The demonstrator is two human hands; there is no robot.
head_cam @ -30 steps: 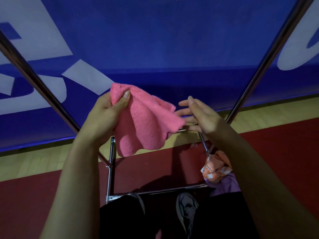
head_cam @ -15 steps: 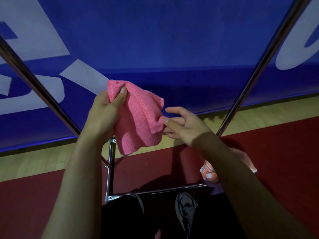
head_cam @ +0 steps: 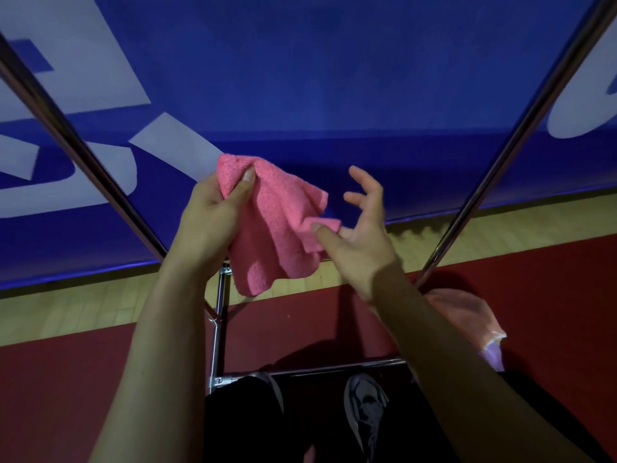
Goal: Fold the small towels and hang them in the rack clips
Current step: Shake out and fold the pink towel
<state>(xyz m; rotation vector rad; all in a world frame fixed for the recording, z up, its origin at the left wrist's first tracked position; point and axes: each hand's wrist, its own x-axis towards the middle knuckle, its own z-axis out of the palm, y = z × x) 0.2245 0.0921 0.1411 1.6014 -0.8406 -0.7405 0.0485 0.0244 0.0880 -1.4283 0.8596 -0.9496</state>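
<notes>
Head view: a pink towel (head_cam: 277,228) of nubbly terry hangs crumpled in mid-air between both hands, in front of a blue banner (head_cam: 334,78) with white lettering. The left hand (head_cam: 213,222) pinches its upper left corner, thumb pressed over the cloth against the fingers. The right hand (head_cam: 360,235) nips a lower right corner between thumb and forefinger, while its other fingers are spread and curled free of the fabric. The towel sags in loose folds, its bottom edge drooping above the chrome rack frame (head_cam: 218,329), whose two slanted poles rise at either side. Low on the right, partly hidden by the right forearm, lies a heap of other cloths (head_cam: 467,315), pink and lilac, on the red floor (head_cam: 66,396).
</notes>
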